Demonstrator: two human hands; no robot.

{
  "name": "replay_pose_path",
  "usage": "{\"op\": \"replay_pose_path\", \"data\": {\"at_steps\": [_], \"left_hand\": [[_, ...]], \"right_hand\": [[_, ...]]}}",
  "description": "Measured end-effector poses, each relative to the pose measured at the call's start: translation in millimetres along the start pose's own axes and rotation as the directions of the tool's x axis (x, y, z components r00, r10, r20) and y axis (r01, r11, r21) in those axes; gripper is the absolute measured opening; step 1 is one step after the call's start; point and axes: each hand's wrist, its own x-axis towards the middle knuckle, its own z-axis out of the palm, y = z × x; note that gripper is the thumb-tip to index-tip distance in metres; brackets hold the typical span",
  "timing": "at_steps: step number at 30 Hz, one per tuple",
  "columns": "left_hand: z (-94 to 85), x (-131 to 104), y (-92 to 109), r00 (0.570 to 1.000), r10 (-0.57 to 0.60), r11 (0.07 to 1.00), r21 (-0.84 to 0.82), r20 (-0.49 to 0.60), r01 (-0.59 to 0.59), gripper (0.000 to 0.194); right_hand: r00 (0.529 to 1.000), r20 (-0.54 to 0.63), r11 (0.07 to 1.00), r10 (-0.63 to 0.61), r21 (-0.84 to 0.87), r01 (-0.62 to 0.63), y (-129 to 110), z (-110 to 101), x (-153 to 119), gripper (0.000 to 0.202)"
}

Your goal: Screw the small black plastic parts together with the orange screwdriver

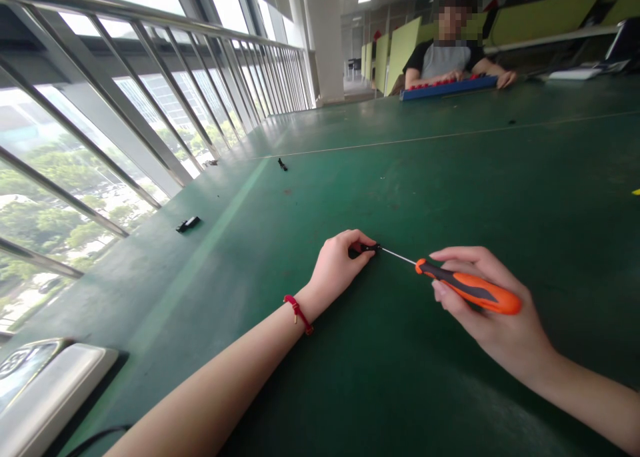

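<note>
Between thumb and forefinger, my left hand (341, 260) pinches a small black part (369, 247) just over the green table (280, 243); its exact kind is too small to make out. A red cord bracelet (299, 315) circles that wrist. My right hand (493, 310) is closed around the orange and dark grey handle of a screwdriver (467, 287). The tool's thin metal shaft points left, and its tip meets the right end of the black part.
Small black pieces lie at the left (188, 225) and farther back (283, 165). A phone (30, 370) and a white box-like device (75, 383) are at the lower left. Metal railing (150, 50) lines the left edge. Across the table sits a person (445, 60) behind a blue tray (440, 91).
</note>
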Motion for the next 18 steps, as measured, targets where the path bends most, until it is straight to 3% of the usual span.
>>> {"op": "replay_pose_path", "data": {"at_steps": [2, 4, 10, 15, 18], "left_hand": [[-0.1, -0.2, 0.0, 1.0, -0.001, 1.0, -0.001, 0.003, 0.001, 0.013], [0.1, -0.2, -0.2, 1.0, -0.002, 1.0, 0.0, 0.0, 0.002, 0.013], [0.3, 0.0, 0.0, 1.0, 0.0, 1.0, 0.002, 0.002, 0.0, 0.013], [-0.7, 0.1, 0.5, 1.0, 0.0, 1.0, 0.008, 0.006, 0.0, 0.013], [-0.5, -0.1, 0.3, 1.0, 0.003, 1.0, 0.005, 0.004, -0.003, 0.012]], "right_hand": [[0.996, -0.087, 1.0, -0.014, 0.017, 0.015, 1.6, 0.9, 1.2, 0.027], [0.995, -0.098, 1.0, -0.019, 0.023, 0.021, 2.2, 0.8, 2.2, 0.032], [0.996, 0.087, 1.0, 0.02, -0.024, -0.018, -2.2, -2.1, 0.1, 0.014], [0.993, -0.114, 1.0, -0.02, 0.009, 0.022, 1.4, -0.3, 1.3, 0.027], [0.999, -0.053, 1.0, 0.002, 0.017, -0.002, 1.6, -0.5, 2.4, 0.028]]}}
